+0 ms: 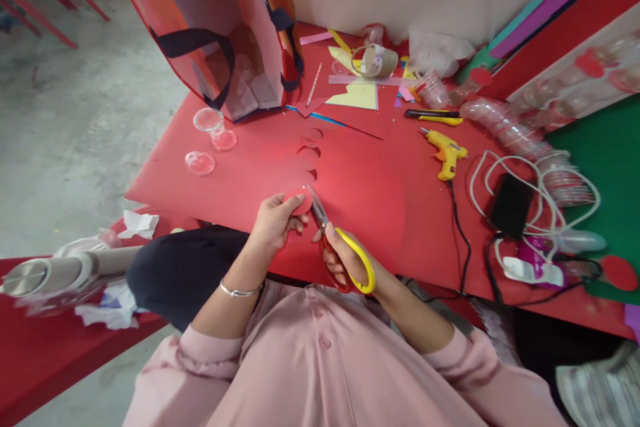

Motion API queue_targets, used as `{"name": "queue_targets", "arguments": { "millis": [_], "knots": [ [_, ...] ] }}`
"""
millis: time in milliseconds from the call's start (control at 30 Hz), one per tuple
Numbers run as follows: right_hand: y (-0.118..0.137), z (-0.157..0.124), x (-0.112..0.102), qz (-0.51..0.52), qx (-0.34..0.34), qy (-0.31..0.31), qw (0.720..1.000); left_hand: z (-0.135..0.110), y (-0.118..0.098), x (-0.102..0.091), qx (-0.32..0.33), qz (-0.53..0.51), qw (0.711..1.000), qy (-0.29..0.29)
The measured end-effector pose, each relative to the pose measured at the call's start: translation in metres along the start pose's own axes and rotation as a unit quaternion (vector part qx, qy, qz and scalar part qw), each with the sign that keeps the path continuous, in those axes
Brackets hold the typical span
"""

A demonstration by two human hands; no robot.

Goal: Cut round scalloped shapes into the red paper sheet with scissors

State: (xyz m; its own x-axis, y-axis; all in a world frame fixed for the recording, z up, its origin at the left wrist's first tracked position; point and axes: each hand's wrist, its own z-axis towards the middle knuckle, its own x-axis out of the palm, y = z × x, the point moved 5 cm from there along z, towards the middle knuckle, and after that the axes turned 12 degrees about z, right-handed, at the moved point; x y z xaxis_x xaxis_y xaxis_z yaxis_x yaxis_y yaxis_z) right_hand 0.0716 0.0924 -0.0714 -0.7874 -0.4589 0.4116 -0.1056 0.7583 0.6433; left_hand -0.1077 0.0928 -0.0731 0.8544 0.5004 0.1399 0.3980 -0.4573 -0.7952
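Between the thumb and fingers of my left hand (277, 221) is a red paper circle (301, 203), held just above the table's front part. My right hand (345, 257) is closed round the handles of a pair of scissors (361, 260), one yellow and one red. The scissor blades point up and left, right beside the circle's edge; whether they touch it I cannot tell. Several thin curved red paper scraps (309, 152) lie on the red table (360, 180) just beyond my hands.
A large bag (250, 33) stands at the back left, near clear plastic cups (209, 121). On the right lie a yellow glue gun (447, 150), a utility knife (434, 117), a white cable (595, 193) and stacked plastic cups (505, 127). Yellow paper (355, 95) lies at the back.
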Motion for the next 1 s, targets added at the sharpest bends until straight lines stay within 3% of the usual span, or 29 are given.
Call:
{"name": "queue_targets", "arguments": {
  "millis": [1000],
  "knots": [
    [0.011,-0.003,-0.007,-0.031,0.016,0.008,0.999,0.002,0.003,-0.002,0.016,-0.003,1.0,0.019]
  ]
}}
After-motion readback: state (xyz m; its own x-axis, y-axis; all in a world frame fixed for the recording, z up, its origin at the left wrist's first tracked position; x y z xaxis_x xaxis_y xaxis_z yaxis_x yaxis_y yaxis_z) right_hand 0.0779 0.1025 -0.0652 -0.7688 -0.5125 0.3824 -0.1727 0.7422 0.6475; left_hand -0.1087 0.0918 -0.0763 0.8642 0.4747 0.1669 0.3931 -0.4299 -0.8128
